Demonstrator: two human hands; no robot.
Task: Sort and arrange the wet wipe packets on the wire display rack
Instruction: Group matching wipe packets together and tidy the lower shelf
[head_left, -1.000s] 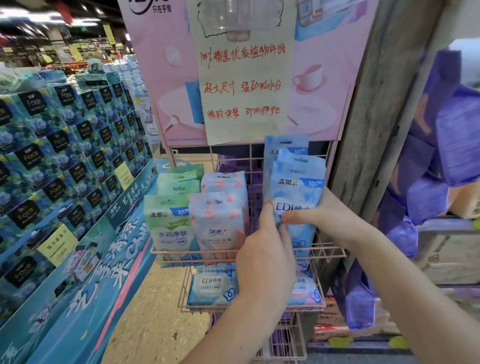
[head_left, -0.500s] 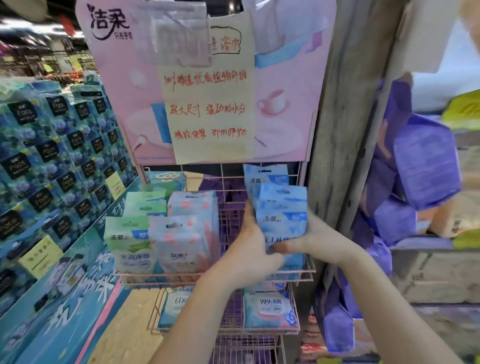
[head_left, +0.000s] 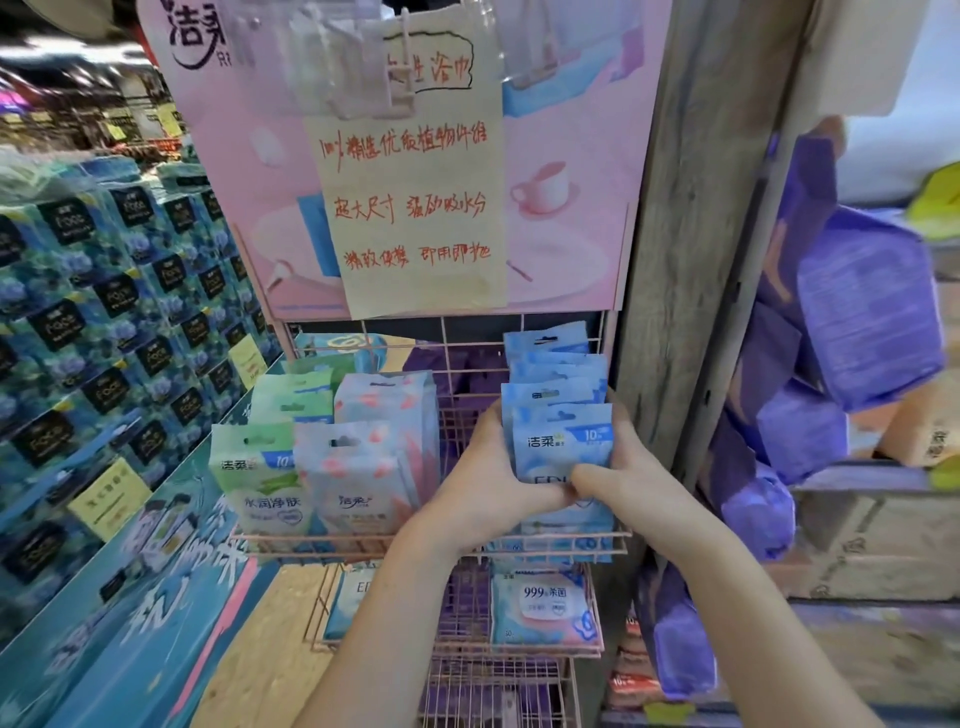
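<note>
Two hands reach into the top basket of the pink wire rack (head_left: 441, 543). The left hand (head_left: 488, 480) and the right hand (head_left: 631, 475) hold the front blue packet (head_left: 562, 447) between them. The left hand's grip is pressed on the packet's left edge. The right hand's grip pinches its lower right part, with the thumb across the front. The thumbs almost meet in the middle.

More blue packets (head_left: 553, 364) stand in a row just behind the held one, on the right side of the basket. Pink packets (head_left: 358, 467) stand upright in the middle of the basket. Green packets (head_left: 257, 467) stand just beside them on the left. The space between the pink row and the blue row shows bare wire.

One basket lower, a packet with 999 on it (head_left: 543, 608) lies flat. Above the rack hangs a paper sign (head_left: 415, 202) with red writing. Blue boxes (head_left: 93, 291) are stacked far to the left.
</note>
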